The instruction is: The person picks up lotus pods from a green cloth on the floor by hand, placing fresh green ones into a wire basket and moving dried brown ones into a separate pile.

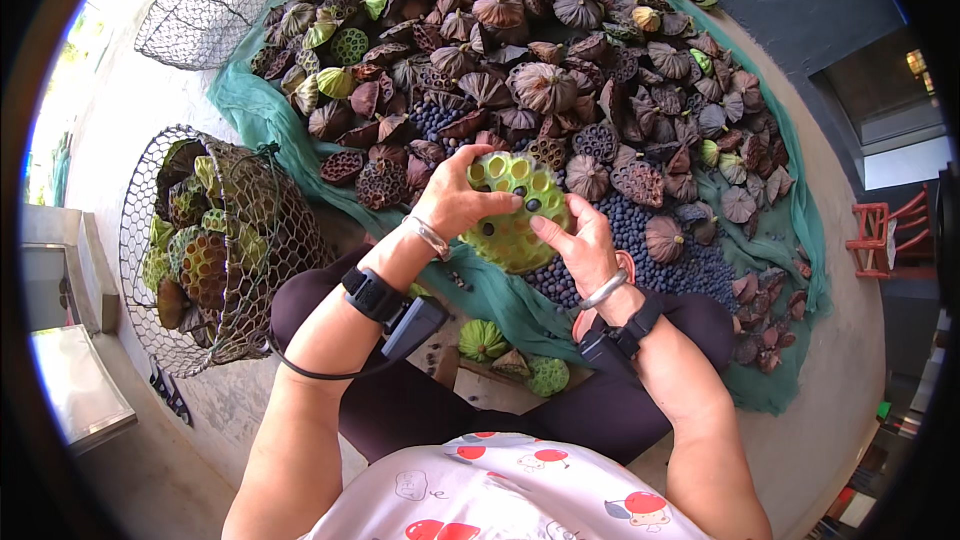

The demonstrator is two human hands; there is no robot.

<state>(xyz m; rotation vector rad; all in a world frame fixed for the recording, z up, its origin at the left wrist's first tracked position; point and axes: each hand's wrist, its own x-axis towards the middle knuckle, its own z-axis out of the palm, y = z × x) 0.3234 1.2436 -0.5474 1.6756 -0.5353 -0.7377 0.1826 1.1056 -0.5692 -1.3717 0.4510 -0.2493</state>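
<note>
Between both hands is a large green lotus seed pod (517, 236), its face with open cells turned up. A few dark lotus seeds (533, 205) sit in it. My left hand (461, 195) grips the pod's upper left edge, the thumb lying across its face beside a seed. On the lower right, my right hand (589, 244) holds the rim, thumb pressed on the face. Beneath and beyond the hands, loose dark lotus seeds (637, 232) cover part of a green net cloth (525, 307). A big heap of dry brown seed pods (544, 86) lies farther out on that cloth.
To the left, a wire mesh basket (285, 240) on its side holds green and brown pods. Another wire basket (202, 7) stands at the upper left. Several green pods (482, 340) lie between my legs. A red wooden chair (874, 240) is at the far right.
</note>
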